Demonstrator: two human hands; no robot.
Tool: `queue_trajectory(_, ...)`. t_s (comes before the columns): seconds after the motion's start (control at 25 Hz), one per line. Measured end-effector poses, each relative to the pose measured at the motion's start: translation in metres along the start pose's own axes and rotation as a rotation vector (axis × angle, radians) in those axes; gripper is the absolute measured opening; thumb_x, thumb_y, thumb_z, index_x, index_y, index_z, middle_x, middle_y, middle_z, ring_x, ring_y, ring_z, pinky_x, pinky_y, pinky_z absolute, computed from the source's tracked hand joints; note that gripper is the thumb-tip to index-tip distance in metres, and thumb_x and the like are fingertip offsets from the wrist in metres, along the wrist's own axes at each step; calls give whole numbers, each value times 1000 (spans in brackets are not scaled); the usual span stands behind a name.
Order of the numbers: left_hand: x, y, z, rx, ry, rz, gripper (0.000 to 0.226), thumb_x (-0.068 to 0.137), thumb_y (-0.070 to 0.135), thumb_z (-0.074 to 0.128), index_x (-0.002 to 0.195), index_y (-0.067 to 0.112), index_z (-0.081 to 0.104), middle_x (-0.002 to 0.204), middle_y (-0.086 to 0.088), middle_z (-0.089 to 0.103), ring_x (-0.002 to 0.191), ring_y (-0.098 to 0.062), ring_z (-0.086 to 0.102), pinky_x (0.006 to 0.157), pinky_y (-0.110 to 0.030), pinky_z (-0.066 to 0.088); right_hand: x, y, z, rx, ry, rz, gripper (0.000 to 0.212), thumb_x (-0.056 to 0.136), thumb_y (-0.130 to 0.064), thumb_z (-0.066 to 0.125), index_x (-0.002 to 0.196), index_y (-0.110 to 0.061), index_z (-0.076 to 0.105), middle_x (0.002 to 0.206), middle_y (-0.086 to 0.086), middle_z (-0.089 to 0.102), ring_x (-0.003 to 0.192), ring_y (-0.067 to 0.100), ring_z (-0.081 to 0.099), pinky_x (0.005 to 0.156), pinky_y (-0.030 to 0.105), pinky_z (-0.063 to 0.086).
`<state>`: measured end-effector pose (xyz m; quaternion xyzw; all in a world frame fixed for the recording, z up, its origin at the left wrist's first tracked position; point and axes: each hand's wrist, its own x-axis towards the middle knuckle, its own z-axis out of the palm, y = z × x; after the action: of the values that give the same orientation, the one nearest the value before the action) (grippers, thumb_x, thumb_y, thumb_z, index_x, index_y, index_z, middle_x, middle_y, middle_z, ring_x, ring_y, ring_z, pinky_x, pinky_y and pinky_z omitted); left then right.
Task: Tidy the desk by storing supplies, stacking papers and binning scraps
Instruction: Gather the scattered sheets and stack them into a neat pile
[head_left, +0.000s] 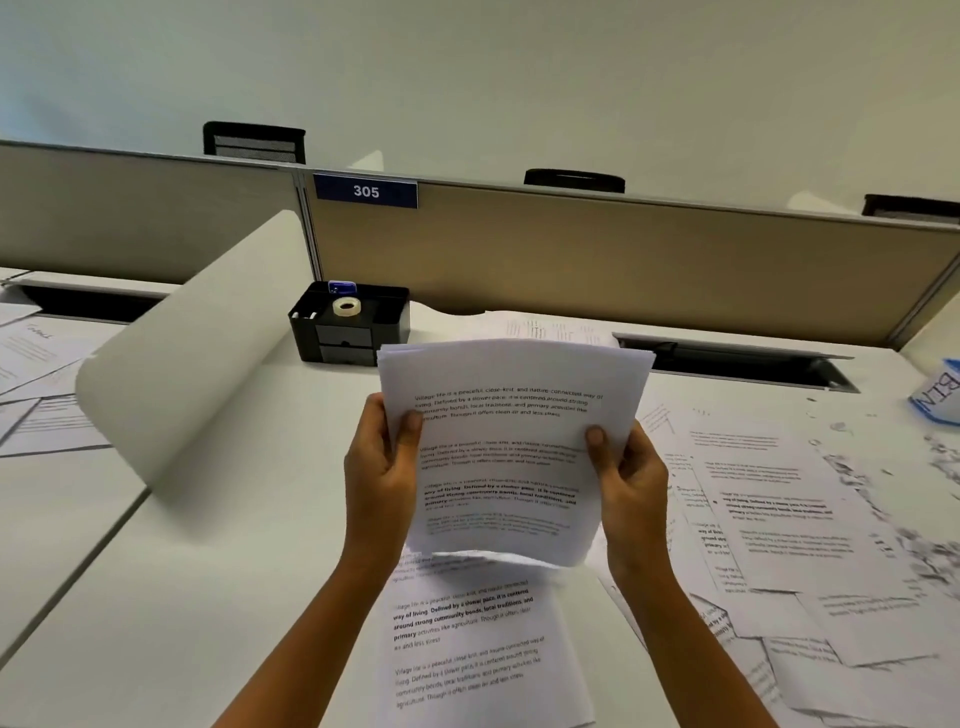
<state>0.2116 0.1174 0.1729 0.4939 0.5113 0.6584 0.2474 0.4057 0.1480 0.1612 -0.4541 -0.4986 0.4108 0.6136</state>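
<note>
We are holding a stack of papers (514, 452) upright above the bench (208, 571), at the centre of the view. Our left hand (382, 467) is gripping the stack's left edge, thumb on the front sheet and fingers curled behind. Our right hand (631, 478) is pinching the right edge the same way. The stack's top edges are fanning slightly out of line, and its bottom edge is hanging clear of the bench.

A printed sheet (467, 649) is lying flat directly under the stack. Loose sheets (779, 499) are overlapping at odd angles to the right, and they are running off the lower right of the frame. Paper scraps (935, 467) are lying scattered near the right edge, beside a white container marked "BIN" (937, 395).

A black organiser (348, 325) is sitting against the partition (623, 260), with a tape roll (347, 306) lying on top. We are noting bare bench surface to the left of our left forearm, bounded by a curved white panel (208, 353).
</note>
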Motion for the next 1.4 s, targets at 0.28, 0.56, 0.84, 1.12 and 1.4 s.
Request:
queue_trajectory(0.28, -4, -7, 1, -22, -28, -44, 10, 96, 19, 42, 102, 20, 51, 94, 4, 63, 84, -1, 64, 62, -15, 53, -5, 0, -11, 47, -21, 43, 22, 90, -28, 48, 108, -21, 58, 94, -11, 70, 84, 8, 65, 60, 17, 54)
queue_trajectory(0.56, -11, -16, -1, -47, -29, -68, 11, 90, 27, 48, 99, 25, 54, 91, 10, 67, 86, -11, 65, 66, -22, 56, -10, -5, -19, 75, -43, 45, 17, 90, -20, 50, 103, -23, 61, 92, -13, 71, 84, 3, 65, 65, 15, 53)
queue_trajectory(0.84, -25, -25, -5, -72, -10, -103, 13, 83, 29, 49, 93, 24, 57, 90, 21, 68, 86, -10, 65, 65, -19, 56, -23, 4, -24, 91, -95, 94, 16, 95, -6, 43, 99, -8, 59, 88, -12, 70, 81, 2, 63, 67, 15, 52)
queue_trajectory(1.12, -46, -50, -8, 39, -28, -209, 6, 93, 18, 51, 91, 20, 56, 89, 21, 68, 84, -5, 64, 67, -20, 57, -40, 27, -29, 5, -95, 154, 17, 93, -3, 45, 101, -10, 59, 92, -8, 70, 84, 0, 64, 68, 13, 52)
queue_trajectory(1.4, -45, -52, 1, 75, 56, -274, 10, 94, 19, 48, 91, 24, 56, 91, 9, 66, 81, -12, 65, 65, -19, 54, -39, 44, -26, -216, -11, 173, 7, 92, -15, 52, 95, -12, 57, 95, 4, 67, 89, 19, 62, 76, 27, 54)
